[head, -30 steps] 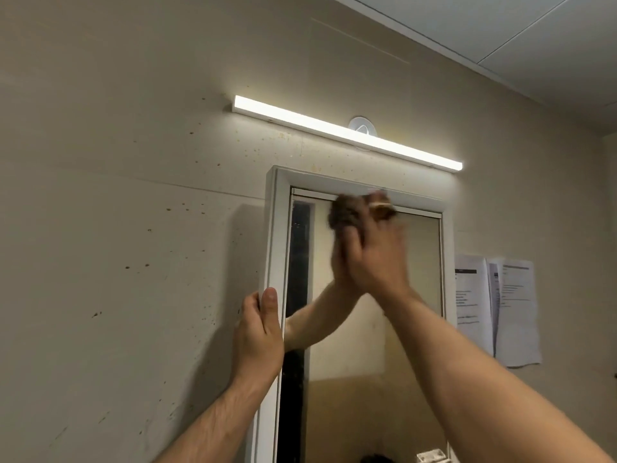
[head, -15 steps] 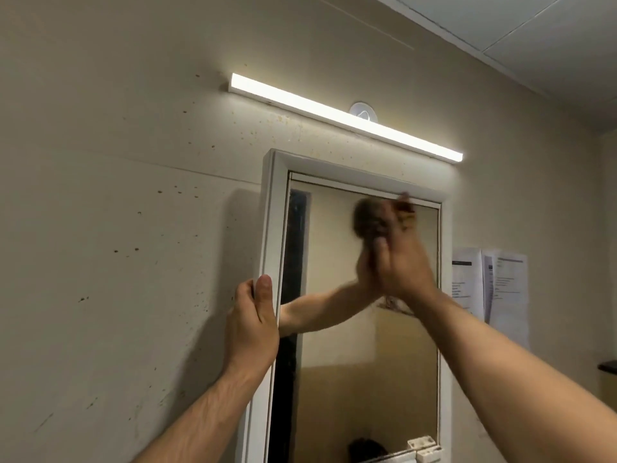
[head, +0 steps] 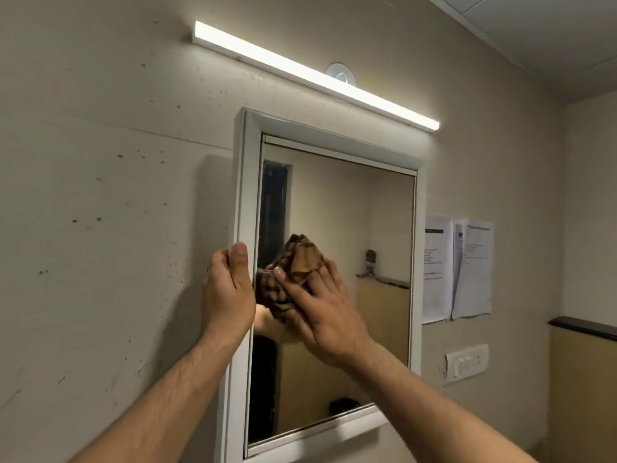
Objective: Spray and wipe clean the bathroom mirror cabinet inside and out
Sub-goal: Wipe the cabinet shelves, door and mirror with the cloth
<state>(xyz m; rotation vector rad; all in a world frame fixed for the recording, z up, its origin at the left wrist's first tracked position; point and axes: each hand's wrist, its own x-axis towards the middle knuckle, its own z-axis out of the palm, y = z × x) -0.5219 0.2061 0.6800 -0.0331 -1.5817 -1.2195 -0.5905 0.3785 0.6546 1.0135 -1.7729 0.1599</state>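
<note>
Cabinet (head: 247, 182) hangs on the wall (head: 100, 202) in the middle of the view, with a white frame around its mirror (head: 354, 222). A cloth (head: 302, 262), brown with a dark check pattern, is bunched against the glass at the left side of the mirror, at about half its height. The right hand (head: 329, 315) presses the cloth to the glass with straight, spread fingers, and its thumb lies on the cloth's left part. The left hand (head: 228, 289) grips the left edge of the frame, just beside the cloth. Its thumb lies on the front and the other fingers go round the side, mostly out of sight.

The glass reflects beige walls and a tall dark strip at the left. The wall is beige and carries many small brown spots, mostly left of the cabinet and under the light (head: 317, 76). This light is a long lit bar fixed above the cabinet, with a small round white fitting (head: 338, 72) just behind it. Right of the cabinet two printed papers (head: 472, 269) hang side by side, touching. Below them sits a white switch plate (head: 465, 362). At the far right a dark ledge (head: 584, 327) tops a yellowish panel. White ceiling (head: 541, 25) fills the upper right corner.
</note>
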